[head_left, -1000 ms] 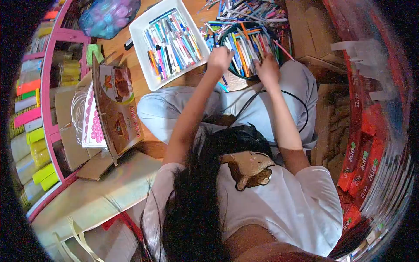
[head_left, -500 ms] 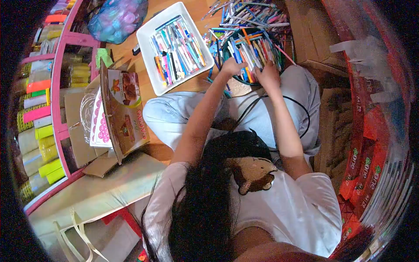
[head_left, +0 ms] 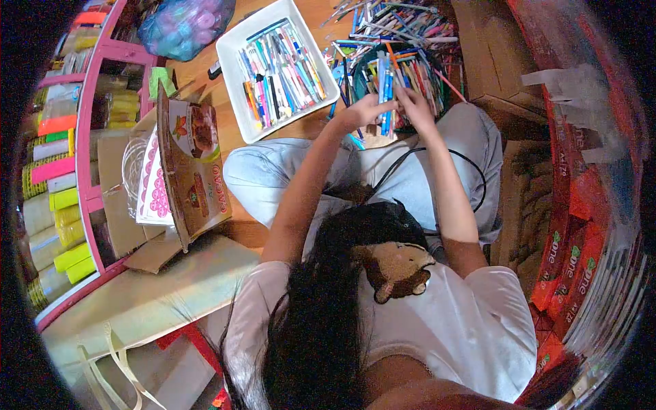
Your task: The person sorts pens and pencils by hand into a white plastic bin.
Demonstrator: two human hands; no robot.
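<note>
My left hand (head_left: 367, 111) is closed around a small bunch of pens (head_left: 386, 85), mostly blue and white, that stand roughly upright over a dark green round container (head_left: 437, 74). Right beside it, my right hand (head_left: 415, 108) has its fingers bent at the same bunch, near a whitish pen; whether they grip it is hard to see. More pens and pencils fill the container in front of my crossed legs. To its left is a white plastic tray (head_left: 231, 76) with many pens laid in it. A loose pile of pens (head_left: 403, 22) spreads on the wooden floor behind the container.
On the left stand an open cardboard box (head_left: 198, 184), a pink shelf (head_left: 92, 164) with packaged goods and a blue plastic bag (head_left: 184, 27). Cardboard (head_left: 485, 51) and red paper packages (head_left: 557, 273) line the right. A black cord (head_left: 471, 164) crosses my leg.
Both hands have drawn slightly toward me and closer together. A bunch of blue pens is now raised in my left hand above the container. The view has shifted slightly.
</note>
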